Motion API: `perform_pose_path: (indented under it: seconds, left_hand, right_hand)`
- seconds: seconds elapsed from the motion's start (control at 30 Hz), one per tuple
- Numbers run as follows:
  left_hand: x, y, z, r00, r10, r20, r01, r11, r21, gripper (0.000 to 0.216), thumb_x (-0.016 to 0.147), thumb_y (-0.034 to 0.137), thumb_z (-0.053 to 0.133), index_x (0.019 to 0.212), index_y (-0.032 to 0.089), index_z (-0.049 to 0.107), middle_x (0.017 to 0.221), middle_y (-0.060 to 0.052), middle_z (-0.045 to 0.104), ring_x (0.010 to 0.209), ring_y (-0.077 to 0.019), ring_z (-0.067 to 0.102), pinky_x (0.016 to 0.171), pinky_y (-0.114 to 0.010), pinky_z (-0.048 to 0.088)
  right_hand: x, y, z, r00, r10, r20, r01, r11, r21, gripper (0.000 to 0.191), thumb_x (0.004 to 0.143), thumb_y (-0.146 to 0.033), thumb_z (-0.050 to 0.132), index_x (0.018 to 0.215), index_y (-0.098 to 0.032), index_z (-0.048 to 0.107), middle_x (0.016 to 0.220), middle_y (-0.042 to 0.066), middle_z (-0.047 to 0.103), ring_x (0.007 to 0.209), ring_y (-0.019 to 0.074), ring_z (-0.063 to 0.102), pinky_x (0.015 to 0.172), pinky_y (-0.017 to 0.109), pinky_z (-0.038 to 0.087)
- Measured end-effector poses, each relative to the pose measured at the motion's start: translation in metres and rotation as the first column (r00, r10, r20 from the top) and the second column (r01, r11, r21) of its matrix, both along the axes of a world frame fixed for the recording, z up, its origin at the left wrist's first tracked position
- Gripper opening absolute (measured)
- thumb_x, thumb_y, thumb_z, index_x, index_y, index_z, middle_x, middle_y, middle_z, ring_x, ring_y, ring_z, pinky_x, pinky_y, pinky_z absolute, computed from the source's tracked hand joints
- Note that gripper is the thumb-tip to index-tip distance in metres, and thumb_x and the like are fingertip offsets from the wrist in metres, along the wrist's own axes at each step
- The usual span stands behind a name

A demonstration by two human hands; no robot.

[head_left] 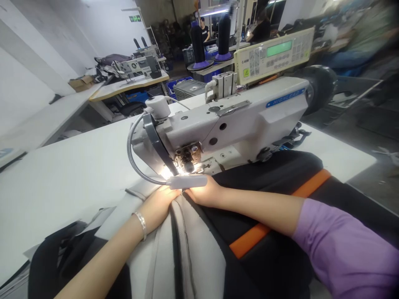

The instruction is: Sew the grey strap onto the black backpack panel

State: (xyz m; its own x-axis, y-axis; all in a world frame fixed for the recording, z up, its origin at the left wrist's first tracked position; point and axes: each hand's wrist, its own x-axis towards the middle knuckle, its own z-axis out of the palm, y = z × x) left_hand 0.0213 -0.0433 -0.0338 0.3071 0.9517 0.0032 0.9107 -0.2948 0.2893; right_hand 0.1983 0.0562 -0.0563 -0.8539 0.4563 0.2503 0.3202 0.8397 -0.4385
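A white sewing machine (224,124) stands in front of me, its lit needle area (187,162) just beyond my hands. My left hand (158,205), with a silvery bracelet at the wrist, bends over light grey fabric (205,249) and grips it near the needle. Beside it, my right hand (207,193) is closed on the edge of black fabric (249,178) crossed by an orange strip (251,240). A grey lamp head (188,181) on a flexible metal neck hides some fingertips of both hands. A dark zipper-like strip (179,241) runs down the grey fabric toward me.
The white tabletop (77,174) spreads left. Black material (59,257) lies at its near left. A control panel (274,56) sits above the machine, near dark thread cones (197,43). Another sewing machine (137,66) stands behind. People are in the background.
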Motion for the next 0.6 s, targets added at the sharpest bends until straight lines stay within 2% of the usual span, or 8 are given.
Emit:
perform_pose_path:
  seconds: [0.13, 0.27, 0.33, 0.47, 0.6]
  left_hand:
    - [0.002, 0.001, 0.003, 1.0, -0.022, 0.009, 0.022, 1.0, 0.013, 0.036, 0.094, 0.022, 0.039, 0.125, 0.023, 0.057, 0.132, -0.007, 0.055, 0.123, -0.0231, 0.048, 0.111, -0.048, 0.035]
    - [0.005, 0.002, 0.008, 0.998, -0.036, 0.048, 0.035, 0.999, 0.021, 0.034, 0.093, 0.02, 0.04, 0.122, 0.022, 0.059, 0.131, -0.007, 0.056, 0.121, -0.022, 0.051, 0.111, -0.046, 0.035]
    - [0.006, 0.002, 0.01, 0.998, -0.014, 0.068, 0.013, 1.0, 0.015, 0.033, 0.094, 0.021, 0.041, 0.121, 0.023, 0.059, 0.128, -0.007, 0.058, 0.118, -0.0215, 0.053, 0.109, -0.045, 0.038]
    - [0.01, 0.007, 0.012, 0.996, 0.014, 0.093, -0.014, 1.0, 0.003, 0.031, 0.093, 0.02, 0.042, 0.116, 0.023, 0.061, 0.118, -0.005, 0.065, 0.108, -0.02, 0.059, 0.103, -0.041, 0.044]
    - [0.015, 0.015, 0.017, 0.998, 0.005, 0.068, -0.006, 1.0, 0.016, 0.041, 0.087, 0.007, 0.037, 0.115, 0.023, 0.063, 0.111, -0.003, 0.068, 0.103, -0.0185, 0.062, 0.102, -0.038, 0.044]
  right_hand:
    - [0.003, 0.001, -0.004, 0.983, 0.111, -0.147, -0.111, 0.994, 0.003, 0.027, 0.088, -0.023, 0.049, 0.11, -0.024, 0.065, 0.125, 0.0, 0.06, 0.117, 0.0196, 0.053, 0.102, 0.031, 0.041]
    - [0.003, 0.001, -0.003, 0.971, 0.153, -0.183, -0.159, 0.987, -0.018, 0.032, 0.088, -0.017, 0.049, 0.114, -0.027, 0.065, 0.127, -0.002, 0.059, 0.122, 0.0191, 0.05, 0.106, 0.031, 0.038]
    - [0.003, 0.0, -0.001, 0.966, 0.134, -0.221, -0.156, 0.984, -0.089, 0.03, 0.089, -0.018, 0.048, 0.114, -0.026, 0.065, 0.123, -0.002, 0.062, 0.118, 0.0175, 0.053, 0.103, 0.029, 0.04]
    - [0.006, 0.002, 0.003, 0.971, -0.009, -0.24, -0.062, 0.956, -0.286, 0.02, 0.089, -0.024, 0.051, 0.101, -0.02, 0.067, 0.106, 0.001, 0.069, 0.101, 0.0157, 0.062, 0.089, 0.025, 0.047]
    - [0.011, 0.01, 0.006, 0.989, -0.039, -0.145, -0.006, 0.955, -0.297, 0.011, 0.082, -0.019, 0.055, 0.076, -0.016, 0.064, 0.082, 0.001, 0.07, 0.081, 0.0161, 0.064, 0.071, 0.024, 0.047]
